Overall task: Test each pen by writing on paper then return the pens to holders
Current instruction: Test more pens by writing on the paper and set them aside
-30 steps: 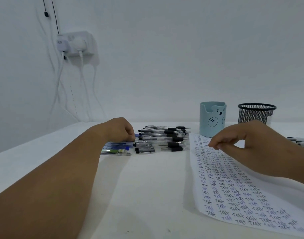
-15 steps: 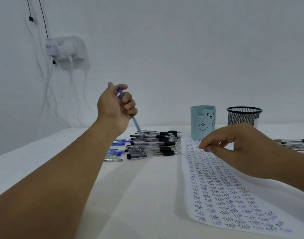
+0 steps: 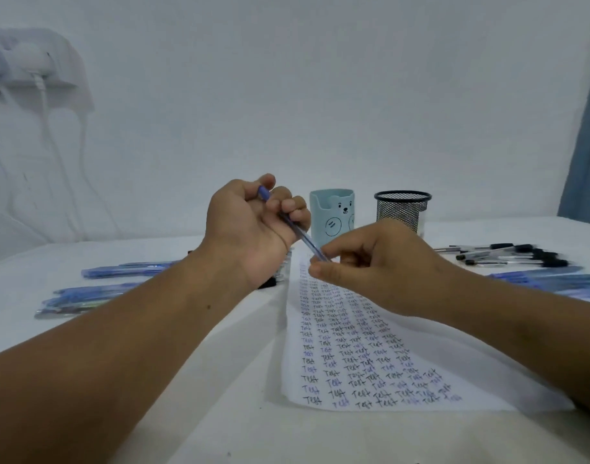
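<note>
My left hand (image 3: 253, 226) grips a blue pen (image 3: 298, 234) above the table, its cap end up by my thumb and its tip slanting down to the right. My right hand (image 3: 374, 262) pinches the pen's lower end between thumb and fingers. Below both hands lies a white paper (image 3: 360, 349) covered with rows of the word "Test" in black and blue ink. Behind the hands stand a light blue bear-faced holder (image 3: 334, 212) and a black mesh holder (image 3: 402, 209). Loose blue pens (image 3: 119, 271) lie on the left.
More black-capped pens (image 3: 508, 254) and blue pens (image 3: 548, 279) lie on the white table (image 3: 220, 413) at the right. A wall socket with white cables (image 3: 35, 72) hangs at the upper left. A blue curtain edge (image 3: 588, 145) shows at the far right.
My left hand lifted a blue pen off the left pile and carried it right, over the paper. My right hand rose from the paper to meet the pen's tip end.
</note>
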Demonstrator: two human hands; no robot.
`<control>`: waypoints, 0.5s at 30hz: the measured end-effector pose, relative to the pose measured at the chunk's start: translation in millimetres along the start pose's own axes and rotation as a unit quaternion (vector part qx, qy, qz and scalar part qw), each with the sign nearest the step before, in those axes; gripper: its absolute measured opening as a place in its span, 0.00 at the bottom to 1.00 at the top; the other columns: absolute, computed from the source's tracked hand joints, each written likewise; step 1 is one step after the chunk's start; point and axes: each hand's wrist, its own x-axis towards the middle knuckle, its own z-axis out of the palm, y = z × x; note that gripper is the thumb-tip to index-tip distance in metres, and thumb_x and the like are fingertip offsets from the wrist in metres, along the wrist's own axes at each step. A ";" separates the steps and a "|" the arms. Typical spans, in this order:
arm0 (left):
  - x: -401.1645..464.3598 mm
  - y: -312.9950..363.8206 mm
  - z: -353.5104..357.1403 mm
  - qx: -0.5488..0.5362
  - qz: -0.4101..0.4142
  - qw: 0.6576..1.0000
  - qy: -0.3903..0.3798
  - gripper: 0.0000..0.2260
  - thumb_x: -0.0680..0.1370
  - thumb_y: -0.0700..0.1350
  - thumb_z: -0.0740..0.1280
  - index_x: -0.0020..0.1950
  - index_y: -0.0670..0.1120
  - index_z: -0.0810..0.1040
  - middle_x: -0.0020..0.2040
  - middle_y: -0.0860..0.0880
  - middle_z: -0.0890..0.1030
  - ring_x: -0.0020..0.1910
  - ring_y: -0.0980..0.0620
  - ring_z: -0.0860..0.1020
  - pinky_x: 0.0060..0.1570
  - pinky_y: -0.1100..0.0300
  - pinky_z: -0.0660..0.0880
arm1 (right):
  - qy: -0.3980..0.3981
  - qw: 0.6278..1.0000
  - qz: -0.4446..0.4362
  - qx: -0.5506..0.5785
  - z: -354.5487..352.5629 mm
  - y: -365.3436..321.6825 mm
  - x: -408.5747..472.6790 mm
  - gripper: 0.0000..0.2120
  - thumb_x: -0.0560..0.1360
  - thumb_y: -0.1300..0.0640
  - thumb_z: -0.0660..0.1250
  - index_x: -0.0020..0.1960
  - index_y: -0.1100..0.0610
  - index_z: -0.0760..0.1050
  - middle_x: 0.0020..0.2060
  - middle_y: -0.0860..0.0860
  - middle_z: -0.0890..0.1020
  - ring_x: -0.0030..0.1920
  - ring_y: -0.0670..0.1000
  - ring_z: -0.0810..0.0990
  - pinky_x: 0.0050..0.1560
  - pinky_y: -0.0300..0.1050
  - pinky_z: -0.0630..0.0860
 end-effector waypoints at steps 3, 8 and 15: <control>-2.7 -3.0 0.1 0.078 -0.003 0.997 -0.023 0.11 0.82 0.43 0.52 0.53 0.43 0.73 0.37 0.43 0.81 0.41 0.43 0.82 0.46 0.52 0.80 | -0.003 0.999 0.043 -0.024 -4.8 -0.1 1.9 0.08 0.74 0.49 0.74 0.37 0.49 0.83 0.23 0.45 0.75 0.26 0.44 0.69 0.32 0.39 0.69; -0.7 -12.3 -18.6 0.332 -0.035 0.942 -0.048 0.25 0.85 0.60 0.48 0.67 0.46 0.75 0.59 0.42 0.84 0.60 0.44 0.82 0.63 0.51 0.76 | -0.072 0.978 0.176 0.087 -27.6 -6.5 -4.1 0.09 0.75 0.60 0.73 0.37 0.60 0.80 0.30 0.55 0.82 0.25 0.50 0.72 0.25 0.37 0.67; -12.6 -27.6 -23.8 0.702 -0.048 0.685 -0.188 0.08 0.78 0.57 0.69 0.53 0.57 0.84 0.55 0.60 0.84 0.58 0.58 0.80 0.66 0.48 0.74 | -0.101 0.958 0.180 0.200 -34.9 3.9 -46.3 0.16 0.74 0.48 0.70 0.33 0.58 0.76 0.24 0.57 0.75 0.21 0.52 0.64 0.23 0.39 0.59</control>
